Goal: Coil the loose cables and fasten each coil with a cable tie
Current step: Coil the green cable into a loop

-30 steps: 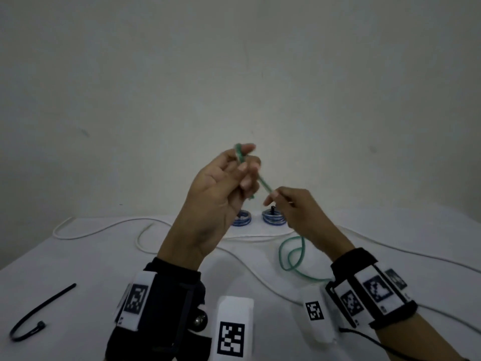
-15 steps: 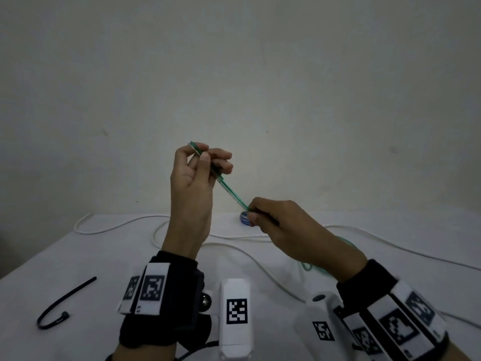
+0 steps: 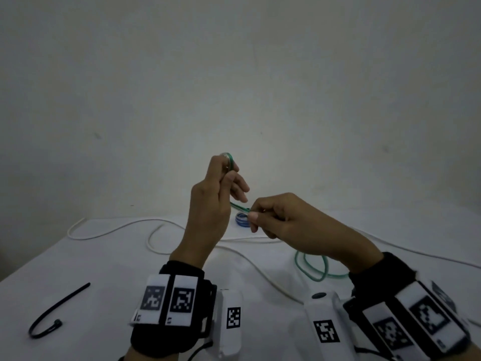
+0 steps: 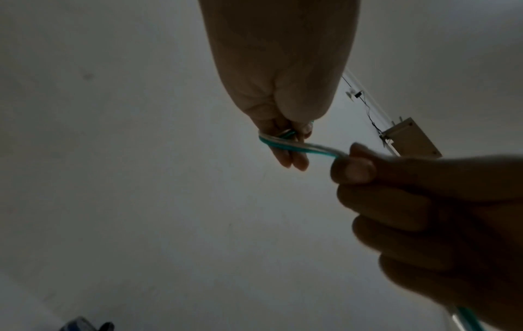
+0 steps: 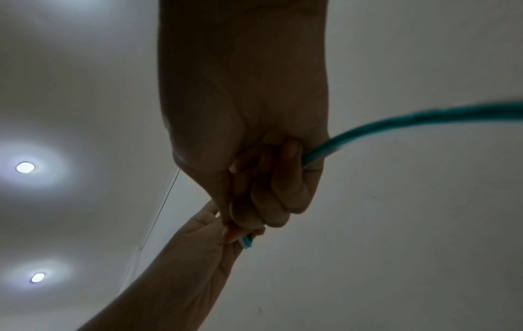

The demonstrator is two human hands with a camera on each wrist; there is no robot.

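A green cable (image 3: 239,206) runs between both raised hands above the white table (image 3: 109,277). My left hand (image 3: 230,175) is upright, with turns of the cable wound round its fingers (image 4: 283,143). Just right of it and lower, my right hand (image 3: 253,215) pinches the cable between thumb and fingers, and the cable leaves that fist (image 5: 396,121). The slack of the green cable (image 3: 313,267) lies looped on the table under my right wrist. A black cable tie (image 3: 52,311) lies bent into a hook at the front left.
A long white cable (image 3: 117,227) snakes across the back and middle of the table. A small blue coil (image 3: 241,220) sits at the back, partly hidden by my hands. The table's left edge runs diagonally near the tie. A plain wall stands behind.
The stretch of green cable between my hands has grown shorter as my right hand came in close under the left. The left hand has turned upright with the winding on its fingertips.
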